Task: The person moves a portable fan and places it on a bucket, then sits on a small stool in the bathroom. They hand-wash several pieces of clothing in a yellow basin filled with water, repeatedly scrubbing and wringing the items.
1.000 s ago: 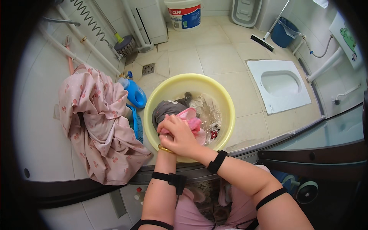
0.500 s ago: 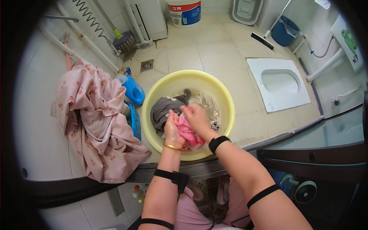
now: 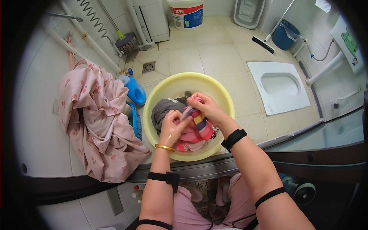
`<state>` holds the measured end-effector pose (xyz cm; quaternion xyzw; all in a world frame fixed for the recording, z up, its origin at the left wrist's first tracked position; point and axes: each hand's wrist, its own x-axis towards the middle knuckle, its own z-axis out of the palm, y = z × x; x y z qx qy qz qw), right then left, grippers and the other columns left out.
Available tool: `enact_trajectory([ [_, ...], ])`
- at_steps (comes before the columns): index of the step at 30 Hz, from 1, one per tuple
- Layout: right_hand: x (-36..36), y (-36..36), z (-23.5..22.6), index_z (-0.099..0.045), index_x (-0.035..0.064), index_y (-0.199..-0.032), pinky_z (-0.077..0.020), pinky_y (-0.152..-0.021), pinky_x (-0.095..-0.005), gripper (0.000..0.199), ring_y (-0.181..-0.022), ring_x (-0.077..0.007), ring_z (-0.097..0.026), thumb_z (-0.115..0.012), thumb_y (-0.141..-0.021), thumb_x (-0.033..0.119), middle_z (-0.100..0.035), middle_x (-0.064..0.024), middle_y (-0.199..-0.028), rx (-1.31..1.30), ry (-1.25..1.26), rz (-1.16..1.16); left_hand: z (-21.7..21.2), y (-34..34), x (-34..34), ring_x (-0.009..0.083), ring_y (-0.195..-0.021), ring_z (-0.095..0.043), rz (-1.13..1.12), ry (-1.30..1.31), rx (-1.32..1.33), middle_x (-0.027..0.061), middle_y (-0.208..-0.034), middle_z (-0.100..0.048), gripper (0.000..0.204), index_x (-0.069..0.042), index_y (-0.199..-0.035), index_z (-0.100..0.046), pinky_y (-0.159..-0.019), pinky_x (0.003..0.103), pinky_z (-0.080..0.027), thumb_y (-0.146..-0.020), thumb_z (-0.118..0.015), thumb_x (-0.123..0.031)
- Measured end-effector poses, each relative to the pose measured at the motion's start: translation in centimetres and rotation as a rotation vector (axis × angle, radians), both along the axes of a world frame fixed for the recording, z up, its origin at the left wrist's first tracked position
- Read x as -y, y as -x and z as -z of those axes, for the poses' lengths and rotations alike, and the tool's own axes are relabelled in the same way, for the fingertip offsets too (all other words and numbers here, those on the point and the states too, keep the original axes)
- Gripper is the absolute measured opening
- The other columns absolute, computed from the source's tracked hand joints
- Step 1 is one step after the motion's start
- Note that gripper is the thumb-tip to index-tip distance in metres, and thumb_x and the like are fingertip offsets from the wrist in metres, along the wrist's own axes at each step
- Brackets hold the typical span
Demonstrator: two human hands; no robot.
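Closed on one pink garment [image 3: 192, 134], the left hand [image 3: 174, 128] pinches a fold between thumb and fingers while the right hand [image 3: 206, 108] grips a bunched part slightly higher and to the right. A panel of purple, yellow and dark stripes hangs between them, and the lower part of the cloth lies spread within a round, pale yellow basin [image 3: 226, 96]. Also in the basin, dark grey cloth [image 3: 164, 108] lies heaped at the left; whatever is under the pink fabric is mostly hidden. The basin stands on a floor of beige tiles [image 3: 220, 57], just beyond a dark threshold [image 3: 199, 171]. To its left are a blue bottle [image 3: 135, 91] and a blue basket [image 3: 137, 123], whose contents are largely covered by a draped pink cloth with a cherry print [image 3: 100, 126]. Beyond the basin, a square drain [image 3: 149, 67] is set in the floor, and a white squat toilet [image 3: 279, 103] sits to the right. Farther back, a white bucket with a red and blue label [image 3: 186, 17] stands by the wall, a grey tub [image 3: 248, 13] leans upright, and a blue bin [image 3: 284, 37] holds a liner bag, with a long-handled brush [image 3: 263, 44] beside it.
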<state>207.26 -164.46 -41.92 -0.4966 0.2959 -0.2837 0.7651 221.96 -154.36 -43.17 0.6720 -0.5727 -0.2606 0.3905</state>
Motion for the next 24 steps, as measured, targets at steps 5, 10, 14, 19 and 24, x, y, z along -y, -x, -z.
enact_trajectory([
  [5,0.1,1.7,1.1,-0.058,0.0086,-0.096,-0.0446,-0.072,-0.0293,0.026,-0.082,-0.0156,-0.054,-0.070,-0.079,0.025,-0.054,-0.0021,-0.086,-0.162,0.407,-0.175,0.2,-1.8,-0.6,0.0135,-0.083,-0.056,-0.115,0.069,-1.150,-0.0004,-0.087,-0.056,0.004,-0.008,-0.090,-0.052,-0.080,0.029,-0.045,-0.087,-0.050,-0.007],
  [10,0.5,3.2,5.8,-0.063,0.0143,-0.104,-0.0387,-0.090,-0.0398,0.038,-0.099,-0.0312,-0.052,-0.068,-0.067,0.020,-0.057,-0.0119,-0.103,-0.757,0.926,-0.162,-1.5,-2.1,-0.7,0.0177,-0.092,-0.056,-0.274,0.198,-1.468,0.0042,-0.091,-0.058,0.010,-0.008,-0.091,-0.054,-0.086,0.033,-0.044,-0.087,-0.049,-0.016],
  [14,1.7,3.3,5.6,-0.059,0.0130,-0.115,-0.0465,-0.077,-0.0326,0.038,-0.095,-0.0191,-0.056,-0.061,-0.078,0.017,-0.057,-0.0060,-0.108,-0.381,0.167,-0.201,-0.5,-3.2,-0.7,0.0218,-0.093,-0.058,-0.394,0.186,-1.550,0.0074,-0.093,-0.059,0.014,-0.008,-0.094,-0.054,-0.088,0.037,-0.045,-0.086,-0.050,-0.019],
  [19,-1.2,-1.1,1.0,-0.053,0.0112,-0.123,-0.0466,-0.082,-0.0288,0.042,-0.095,-0.0151,-0.056,-0.046,-0.081,0.006,-0.057,-0.0032,-0.111,-0.007,0.051,0.113,2.1,-2.4,0.0,0.0254,-0.098,-0.060,-0.383,0.122,-1.590,0.0131,-0.103,-0.061,0.026,-0.007,-0.100,-0.054,-0.090,0.041,-0.046,-0.091,-0.052,-0.032],
  [24,-10.6,-6.2,-3.4,-0.055,0.0056,-0.107,-0.0410,-0.081,-0.0412,0.038,-0.093,-0.0343,-0.049,-0.061,-0.074,0.023,-0.048,-0.0166,-0.090,-0.274,1.029,0.150,7.6,-4.2,-1.2,0.0242,-0.099,-0.058,0.387,0.103,-1.861,0.0063,-0.102,-0.061,0.040,-0.011,-0.103,-0.057,-0.088,0.043,-0.046,-0.092,-0.046,-0.048],
])
